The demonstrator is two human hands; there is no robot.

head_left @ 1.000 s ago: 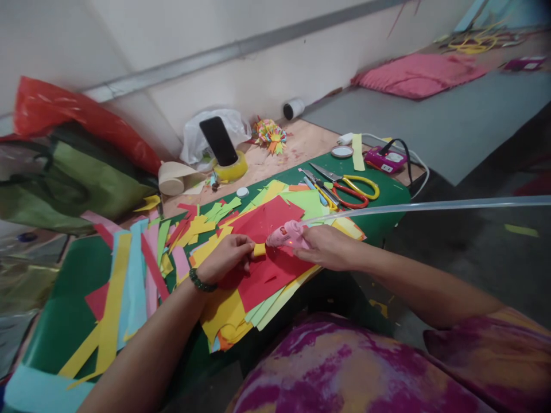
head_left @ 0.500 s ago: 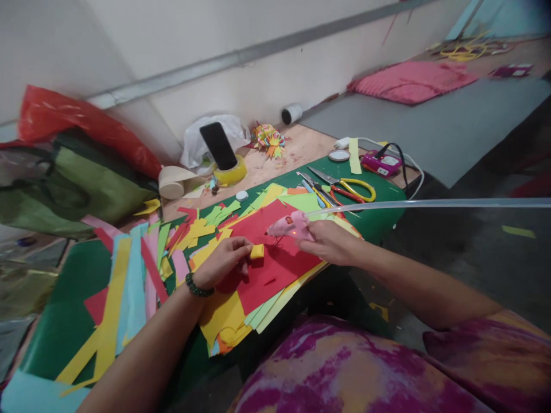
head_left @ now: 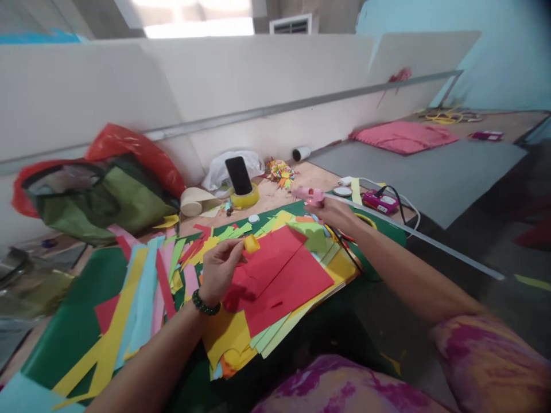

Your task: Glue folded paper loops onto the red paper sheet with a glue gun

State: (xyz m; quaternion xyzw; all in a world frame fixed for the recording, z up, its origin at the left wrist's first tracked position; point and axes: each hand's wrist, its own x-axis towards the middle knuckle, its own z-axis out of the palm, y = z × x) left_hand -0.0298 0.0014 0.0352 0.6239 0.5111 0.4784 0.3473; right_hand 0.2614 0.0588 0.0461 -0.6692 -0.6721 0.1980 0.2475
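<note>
Pinched in my left hand [head_left: 221,267] is a small folded yellow paper piece [head_left: 251,244], raised over the red paper sheet [head_left: 279,269]. My right hand [head_left: 333,212] grips a pink glue gun [head_left: 309,196], its nozzle pointing left. A long clear glue stick [head_left: 413,235] runs out of the back of the gun toward the right. Under the red sheet lies a stack of yellow and green paper [head_left: 293,318]. Scissors with yellow handles [head_left: 365,220] lie partly hidden behind my right forearm.
Coloured paper strips [head_left: 138,287] cover the left of the green mat [head_left: 64,310]. Behind stand a phone [head_left: 239,175] on a yellow tape roll [head_left: 245,198], a paper rosette [head_left: 282,173] and a green bag [head_left: 124,201]. A purple power box [head_left: 379,201] with cables sits at right.
My right hand has lifted the glue gun up and away from the red sheet. My left hand has raised the yellow piece slightly. The camera view has tilted upward.
</note>
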